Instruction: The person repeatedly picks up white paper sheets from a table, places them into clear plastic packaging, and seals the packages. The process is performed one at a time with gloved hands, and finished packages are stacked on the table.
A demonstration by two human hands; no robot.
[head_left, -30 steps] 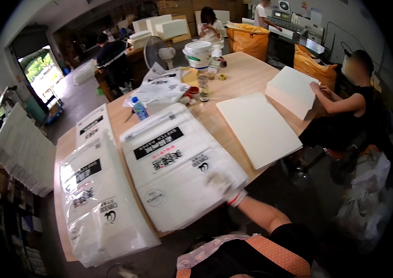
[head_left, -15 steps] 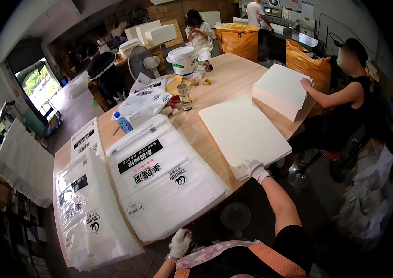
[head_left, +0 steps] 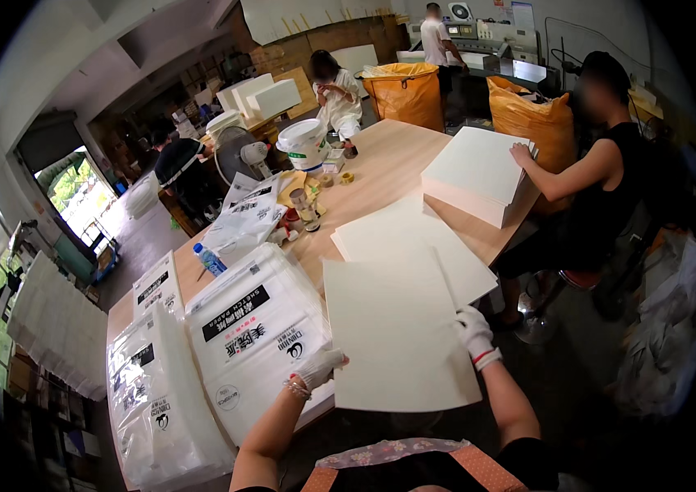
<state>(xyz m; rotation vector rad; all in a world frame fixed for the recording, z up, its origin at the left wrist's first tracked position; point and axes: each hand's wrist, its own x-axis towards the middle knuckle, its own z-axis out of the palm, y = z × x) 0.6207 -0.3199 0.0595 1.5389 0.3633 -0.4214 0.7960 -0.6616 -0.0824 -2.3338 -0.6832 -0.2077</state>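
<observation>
A large cream sheet of paper (head_left: 401,336), perhaps with others beneath it, is raised off the table toward me. Along its right edge my right hand (head_left: 474,334), in a white glove, grips it with bent fingers. My left hand (head_left: 321,367), gloved too with bare fingertips, is closed on the lower left edge. Behind the lifted paper lies a stack of cream paper (head_left: 426,234), partly covered by it. Left of it, a pile of printed clear plastic bags (head_left: 237,328) reaches under my left forearm. A second pile of plastic bags (head_left: 155,410) lies farther left.
Across the table, a seated person (head_left: 610,164) rests a hand on a tall paper stack (head_left: 475,176). A blue-capped bottle (head_left: 209,259), a glass jar (head_left: 305,211), tape rolls (head_left: 348,177) and a white bucket (head_left: 304,145) stand beyond the bags. Orange sacks (head_left: 403,94) stand past the far edge.
My right hand has lifted paper from the stack and brought it toward me. The left hand has come up from near my lap and taken its left edge.
</observation>
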